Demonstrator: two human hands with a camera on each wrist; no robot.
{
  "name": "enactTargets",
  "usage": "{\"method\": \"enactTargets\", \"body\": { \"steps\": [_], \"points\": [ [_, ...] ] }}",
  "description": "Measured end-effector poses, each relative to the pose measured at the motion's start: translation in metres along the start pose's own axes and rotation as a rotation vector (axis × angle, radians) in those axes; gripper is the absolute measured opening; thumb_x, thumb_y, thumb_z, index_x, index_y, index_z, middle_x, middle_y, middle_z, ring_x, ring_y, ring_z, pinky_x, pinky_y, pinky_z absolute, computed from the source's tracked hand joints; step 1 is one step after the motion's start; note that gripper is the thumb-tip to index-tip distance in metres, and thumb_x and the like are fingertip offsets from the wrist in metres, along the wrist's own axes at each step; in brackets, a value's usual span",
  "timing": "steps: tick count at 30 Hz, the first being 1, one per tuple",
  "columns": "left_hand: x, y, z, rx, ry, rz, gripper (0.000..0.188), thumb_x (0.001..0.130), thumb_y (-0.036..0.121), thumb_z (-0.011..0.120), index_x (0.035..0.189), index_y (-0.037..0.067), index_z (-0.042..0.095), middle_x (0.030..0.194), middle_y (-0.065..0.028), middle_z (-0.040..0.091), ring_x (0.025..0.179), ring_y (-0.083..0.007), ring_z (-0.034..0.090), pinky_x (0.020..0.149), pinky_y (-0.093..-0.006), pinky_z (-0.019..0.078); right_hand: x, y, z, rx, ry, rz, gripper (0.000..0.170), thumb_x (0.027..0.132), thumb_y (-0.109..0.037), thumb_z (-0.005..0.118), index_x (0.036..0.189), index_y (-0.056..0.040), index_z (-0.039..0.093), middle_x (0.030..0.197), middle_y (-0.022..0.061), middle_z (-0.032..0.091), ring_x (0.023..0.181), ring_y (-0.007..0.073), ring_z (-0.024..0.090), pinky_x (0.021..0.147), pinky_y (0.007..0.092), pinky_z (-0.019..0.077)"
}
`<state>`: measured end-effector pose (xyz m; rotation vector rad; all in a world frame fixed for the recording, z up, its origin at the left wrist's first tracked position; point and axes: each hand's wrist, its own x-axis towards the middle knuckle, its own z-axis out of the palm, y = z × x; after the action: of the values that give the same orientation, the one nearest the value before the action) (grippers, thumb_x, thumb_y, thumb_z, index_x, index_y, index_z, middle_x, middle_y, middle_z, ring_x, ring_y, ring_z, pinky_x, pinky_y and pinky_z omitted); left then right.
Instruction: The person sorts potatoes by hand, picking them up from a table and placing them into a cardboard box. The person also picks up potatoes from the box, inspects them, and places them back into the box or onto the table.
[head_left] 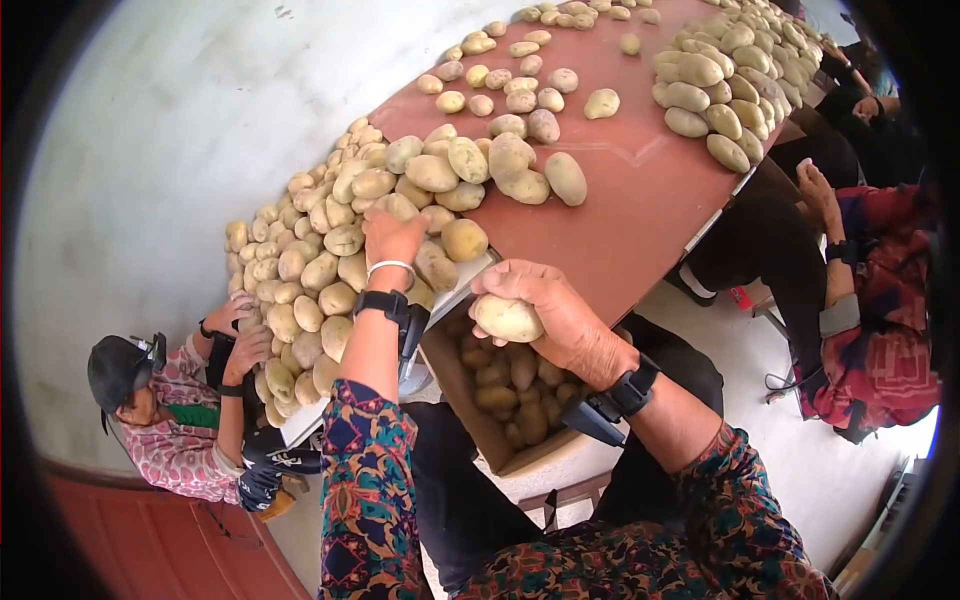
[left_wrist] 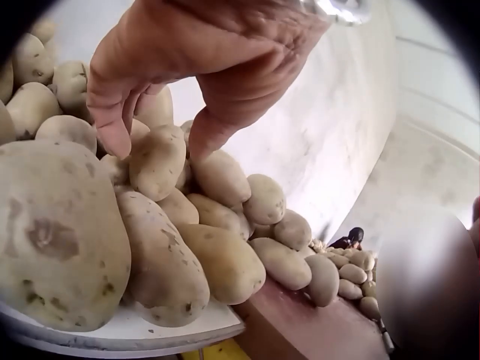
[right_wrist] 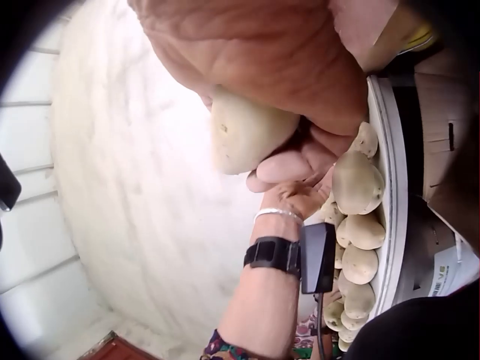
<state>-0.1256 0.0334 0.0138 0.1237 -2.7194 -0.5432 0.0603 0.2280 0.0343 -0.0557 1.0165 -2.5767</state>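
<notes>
My right hand [head_left: 560,310] grips a pale yellow potato [head_left: 508,318] above a cardboard box [head_left: 545,452] with potatoes inside. The right wrist view shows this potato [right_wrist: 251,131] under the palm, fingers bent round its far side. Over at the potato pile, my left hand [head_left: 392,243] reaches in from above. In the left wrist view its thumb and fingers [left_wrist: 115,136] bend down on either side of a potato [left_wrist: 157,161] among the others. A large blemished potato [left_wrist: 60,232] lies near that camera, beside the white table edge [left_wrist: 135,337].
Loose potatoes [head_left: 520,100] lie across the red tabletop [head_left: 610,190], with another large heap [head_left: 735,85] at the far right. A person in a dark cap [head_left: 125,370] handles the pile's left end. Another person in a red patterned top [head_left: 885,300] sits on the right.
</notes>
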Motion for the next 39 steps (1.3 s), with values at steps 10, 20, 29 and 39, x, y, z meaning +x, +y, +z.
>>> {"method": "enactTargets", "body": {
  "steps": [10, 20, 29, 39],
  "points": [
    [-0.058, 0.006, -0.097, -1.412, -0.518, -0.242, 0.048, 0.074, 0.026, 0.069, 0.112, -0.001, 0.057, 0.115, -0.0119, 0.062, 0.087, -0.019, 0.061, 0.077, -0.0354, 0.0512, -0.013, -0.009, 0.007, -1.669, 0.261, -0.903, 0.06, 0.073, -0.003, 0.064, 0.131, -0.0142, 0.054, 0.149, 0.0237, 0.031, 0.094, 0.0347, 0.062, 0.068, 0.0353, 0.0575],
    [-0.115, 0.048, -0.173, -0.943, -0.795, 0.395, 0.076, 0.062, 0.031, 0.069, 0.126, -0.005, 0.05, 0.137, -0.0143, 0.05, 0.116, -0.0183, 0.052, 0.099, -0.0315, 0.041, -0.023, -0.013, 0.004, -1.878, 0.249, -0.936, 0.041, 0.073, -0.006, 0.063, 0.113, -0.0074, 0.063, 0.153, 0.0235, 0.025, 0.095, 0.0284, 0.057, 0.06, 0.033, 0.0561],
    [-0.132, 0.06, -0.169, -0.786, -1.022, 0.507, 0.053, 0.062, 0.015, 0.064, 0.112, 0.001, 0.055, 0.134, -0.0111, 0.054, 0.112, -0.0154, 0.055, 0.1, -0.0308, 0.0407, -0.017, -0.006, 0.004, -1.791, 0.155, -0.963, 0.026, 0.075, -0.01, 0.063, 0.1, -0.0056, 0.068, 0.154, 0.0154, 0.028, 0.091, 0.0262, 0.056, 0.06, 0.0332, 0.0557],
    [-0.13, 0.066, -0.164, -0.672, -0.953, 0.723, 0.05, 0.062, 0.01, 0.066, 0.11, 0.001, 0.055, 0.138, -0.0184, 0.052, 0.121, -0.0217, 0.054, 0.102, -0.0336, 0.0402, -0.015, -0.008, -0.001, -1.762, 0.173, -0.978, 0.03, 0.069, -0.01, 0.067, 0.099, -0.0084, 0.069, 0.155, 0.0145, 0.028, 0.09, 0.0269, 0.058, 0.063, 0.0354, 0.0567]
  ]
}}
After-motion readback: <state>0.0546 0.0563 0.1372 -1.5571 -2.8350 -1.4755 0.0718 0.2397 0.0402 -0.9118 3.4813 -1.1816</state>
